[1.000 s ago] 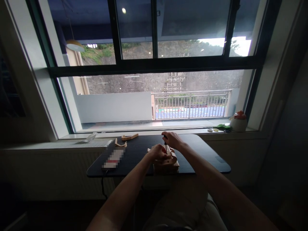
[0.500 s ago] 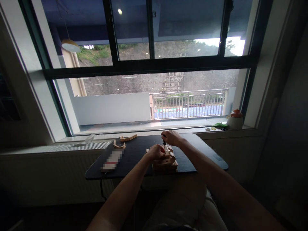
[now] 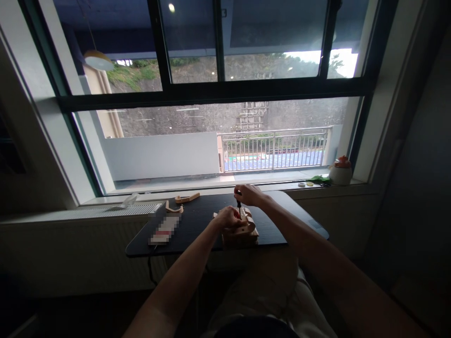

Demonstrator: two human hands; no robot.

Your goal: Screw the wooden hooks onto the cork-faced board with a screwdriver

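Note:
In my right hand [image 3: 248,194] is a screwdriver [image 3: 239,204] with a dark handle, held upright with its shaft pointing down at a wooden piece [image 3: 246,229]. My left hand [image 3: 229,218] is closed at the left side of that wooden piece, close to the screwdriver's tip. A bit of something red shows by its fingers, too small to name. The wooden piece has curved parts and a dark hole in its front, and it rests near the front edge of the dark table [image 3: 204,230]. What the screwdriver's tip touches is hidden.
Two curved wooden pieces, one angled [image 3: 188,197] and one U-shaped [image 3: 174,208], lie at the table's back left. A blurred-out flat object [image 3: 165,230] is in front of them. On the windowsill stand a white pot with an orange top [image 3: 340,172] and small items.
The view has shifted slightly. Both hands stay at the wooden piece, with the screwdriver still upright in my right hand.

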